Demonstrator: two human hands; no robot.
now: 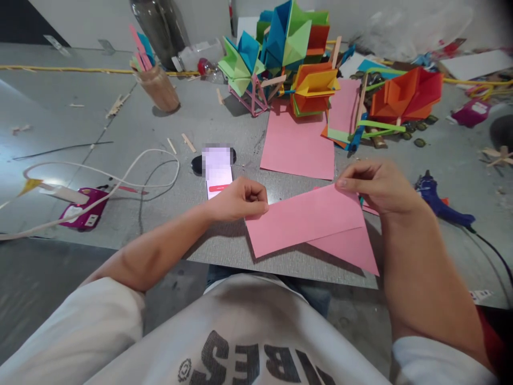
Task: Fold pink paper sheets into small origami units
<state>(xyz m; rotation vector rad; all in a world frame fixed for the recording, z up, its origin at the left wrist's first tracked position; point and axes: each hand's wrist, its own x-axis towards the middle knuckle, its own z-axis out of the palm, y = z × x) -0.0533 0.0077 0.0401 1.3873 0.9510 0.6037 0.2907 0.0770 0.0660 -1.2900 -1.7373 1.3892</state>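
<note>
A pink sheet of paper (296,222) is held between both hands near the table's front edge, folded over so that a lower flap sticks out at the right. My left hand (244,199) pinches its upper left corner, fingers curled. At the upper right corner, my right hand (371,184) grips the folded edge between thumb and fingers. Just beyond lies a flat pink sheet (298,149) on the table. Behind my left hand is a phone (218,171) with a lit screen, partly covered by the hand.
Folded paper shapes in blue, green and orange (288,48) stand at the back, with a red and orange one (409,99) further right. A blue glue gun (443,203) lies right of my right hand. At left are a purple power socket (84,208), white cable and a jar (158,91).
</note>
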